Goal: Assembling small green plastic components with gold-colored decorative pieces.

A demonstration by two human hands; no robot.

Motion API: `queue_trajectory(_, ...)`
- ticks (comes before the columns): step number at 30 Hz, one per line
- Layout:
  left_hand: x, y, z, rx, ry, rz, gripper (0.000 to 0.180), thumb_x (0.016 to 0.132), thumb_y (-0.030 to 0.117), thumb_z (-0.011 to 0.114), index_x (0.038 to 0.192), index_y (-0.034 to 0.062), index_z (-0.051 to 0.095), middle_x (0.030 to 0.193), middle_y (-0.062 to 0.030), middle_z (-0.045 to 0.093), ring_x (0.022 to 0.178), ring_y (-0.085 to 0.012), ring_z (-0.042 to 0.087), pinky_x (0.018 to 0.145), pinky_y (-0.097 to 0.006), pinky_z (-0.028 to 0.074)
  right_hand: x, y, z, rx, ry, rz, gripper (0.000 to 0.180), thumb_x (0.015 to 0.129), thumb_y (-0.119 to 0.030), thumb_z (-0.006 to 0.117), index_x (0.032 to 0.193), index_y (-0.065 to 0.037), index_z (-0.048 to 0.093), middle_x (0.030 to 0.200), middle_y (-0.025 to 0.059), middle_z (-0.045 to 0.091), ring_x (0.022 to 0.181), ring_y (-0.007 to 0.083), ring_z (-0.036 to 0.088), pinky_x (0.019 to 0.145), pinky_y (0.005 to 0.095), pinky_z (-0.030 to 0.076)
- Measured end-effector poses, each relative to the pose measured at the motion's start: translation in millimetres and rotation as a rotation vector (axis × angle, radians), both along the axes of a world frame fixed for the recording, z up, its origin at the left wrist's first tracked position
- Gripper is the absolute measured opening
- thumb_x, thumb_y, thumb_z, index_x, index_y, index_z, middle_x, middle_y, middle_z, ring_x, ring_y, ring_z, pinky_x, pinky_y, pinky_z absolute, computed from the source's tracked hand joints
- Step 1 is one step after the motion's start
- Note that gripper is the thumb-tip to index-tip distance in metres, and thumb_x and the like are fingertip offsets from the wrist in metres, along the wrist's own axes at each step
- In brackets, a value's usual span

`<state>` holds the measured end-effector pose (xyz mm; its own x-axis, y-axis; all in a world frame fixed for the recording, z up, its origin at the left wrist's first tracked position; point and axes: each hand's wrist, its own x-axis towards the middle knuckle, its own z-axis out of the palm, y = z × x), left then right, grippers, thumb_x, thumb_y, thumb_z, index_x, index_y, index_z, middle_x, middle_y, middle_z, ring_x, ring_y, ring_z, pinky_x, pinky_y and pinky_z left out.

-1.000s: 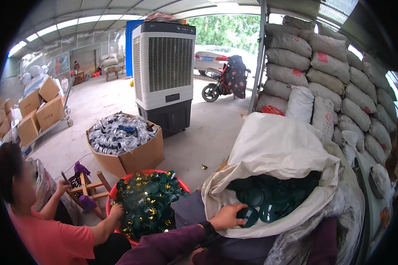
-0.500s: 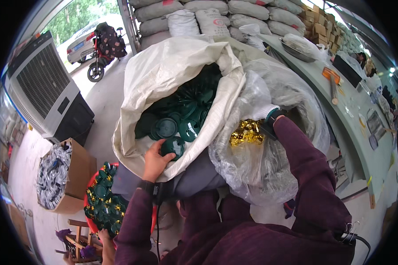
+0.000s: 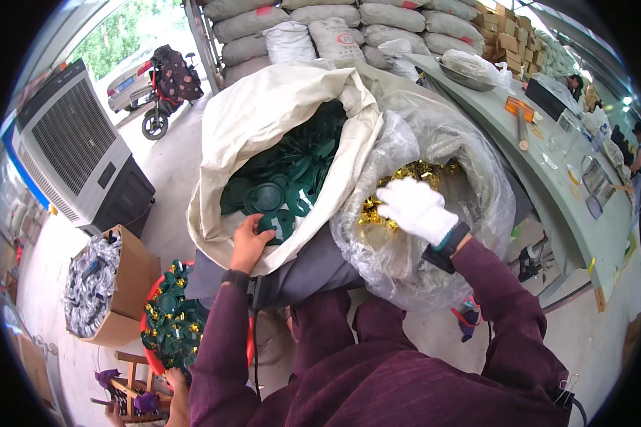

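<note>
My bare left hand (image 3: 249, 242) grips the edge of a round dark green plastic disc (image 3: 280, 226) between thumb and fingers, at the near lip of a white woven sack (image 3: 263, 99). More green discs (image 3: 295, 171) fill that sack. To the right, my right hand (image 3: 418, 208), in a white glove, hovers above shiny gold foil pieces (image 3: 379, 217) inside a clear plastic bag (image 3: 377, 263). Its fingers are stretched out and slightly apart, and nothing shows in them. The palm side is hidden.
A red basin (image 3: 250, 349) of green discs with gold bits stands lower left, near another person's hand (image 3: 175, 378). Beyond it are a carton (image 3: 132, 270) of silvery pieces and an air cooler (image 3: 71, 142). A long table (image 3: 548, 192) with an orange-headed hammer (image 3: 521, 117) runs along the right.
My right hand has come up out of the clear bag and its white glove now shows fully. My left hand stays at the green disc. The view has shifted slightly.
</note>
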<state>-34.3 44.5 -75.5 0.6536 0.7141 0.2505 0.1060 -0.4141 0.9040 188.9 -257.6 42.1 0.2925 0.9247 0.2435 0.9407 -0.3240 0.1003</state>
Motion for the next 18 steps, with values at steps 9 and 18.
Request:
queue_trajectory(9, -12.0, -13.1, 15.6, 0.047, 0.261, -0.018, 0.037, 0.072, 0.03, 0.071, 0.097, 0.0029, 0.07, 0.084, -0.0162, 0.069, 0.084, -0.0287, 0.067, 0.077, -0.041, 0.051, -25.2, 14.2, -43.1, -0.083, 0.044, -0.139, 0.026, 0.078, -0.022, 0.066, 0.097, -0.007, 0.059, 0.099, 0.0172, 0.06, 0.093, 0.0355, 0.061, 0.077, 0.0456, 0.051)
queue_trajectory(18, -15.2, -64.4, 55.8, 0.296, -0.027, 0.205, 0.023, 0.071, 0.016, 0.067, 0.082, -0.002, 0.06, 0.078, -0.0224, 0.063, 0.079, -0.0422, 0.062, 0.07, -0.048, 0.048, -21.0, 11.2, -52.5, -0.121, -0.044, -0.26, 0.03, 0.078, -0.018, 0.069, 0.101, -0.004, 0.055, 0.105, 0.0168, 0.057, 0.098, 0.0367, 0.06, 0.084, 0.0441, 0.05)
